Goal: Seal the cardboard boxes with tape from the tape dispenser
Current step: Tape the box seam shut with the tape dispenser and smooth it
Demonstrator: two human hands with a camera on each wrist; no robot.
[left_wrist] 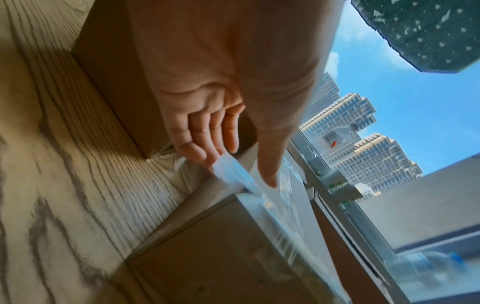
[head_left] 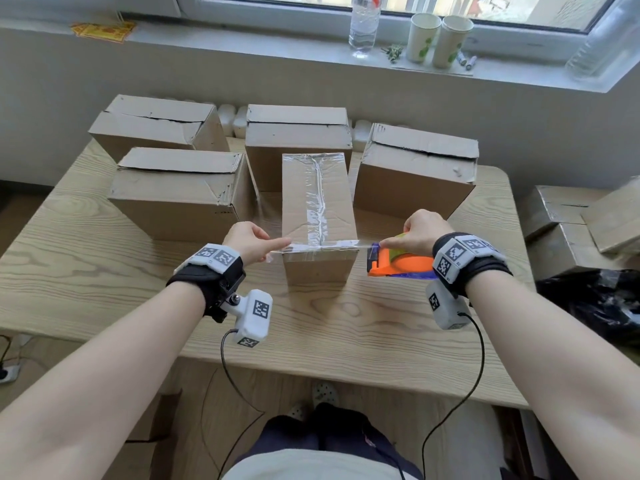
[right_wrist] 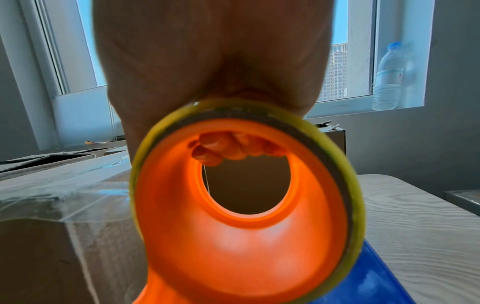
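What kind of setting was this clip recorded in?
Probably a room in a high-rise flat or small office used for packing, not a warehouse. Plain brown cardboard boxes crowd a light wood-grain table, paper cups stand on the white windowsill, and tall tower blocks show outside.

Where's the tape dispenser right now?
In the head view, the orange tape dispenser is in the right hand, just right of the centre box's near edge, above the table.

Clear tape across box; hands: left, right on dispenser
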